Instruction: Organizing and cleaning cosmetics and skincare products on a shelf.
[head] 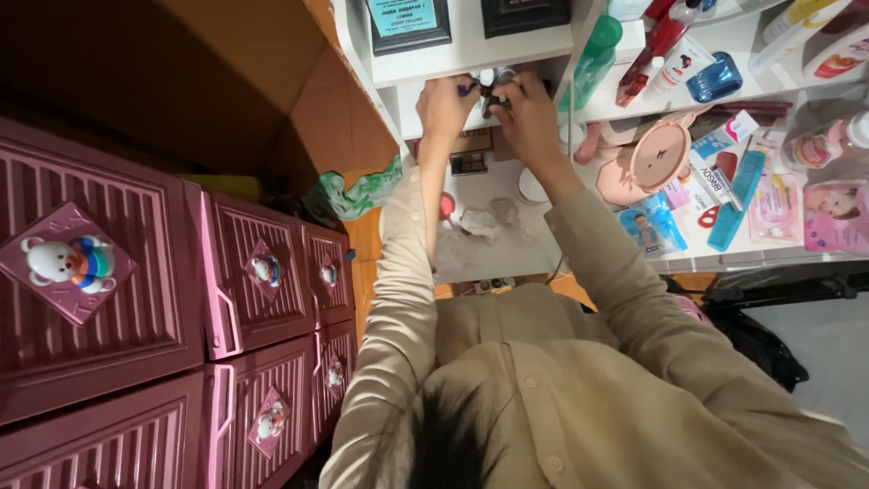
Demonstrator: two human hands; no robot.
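Up at the white shelf (pixel 471 56) both hands meet over a cluster of small cosmetic items (pixel 491 91) — a dark little tube or cap with something pale and round beside it; I cannot make out more than that. My left hand (pixel 445 107) is curled narrow, with a bit of purple showing at its fingers, though whether it truly grips that piece I cannot tell. My right hand (pixel 527 110) is closed in the same pinched way around the dark item, fingertips hidden behind the knuckles.

Judging by their size, these pieces should be light and rigid, probably smooth plastic — slippery if pinched near a rounded end, and easy to knock off the edge of the shelf. I would take hold across the middle of the barrel with thumb and two fingers, and steady any cap with the other hand.

Below the hands lies the white worktop (pixel 543 237), with an eyeshadow palette (pixel 469 163) and crumpled tissue (pixel 482 222) on it. To the right stand a green bottle (pixel 596 56), a red spray bottle (pixel 659 43), a pink round mirror (pixel 661 156) and a blue comb (pixel 738 199). On the left are pink plastic drawers (pixel 163 299) with teddy-bear badges.
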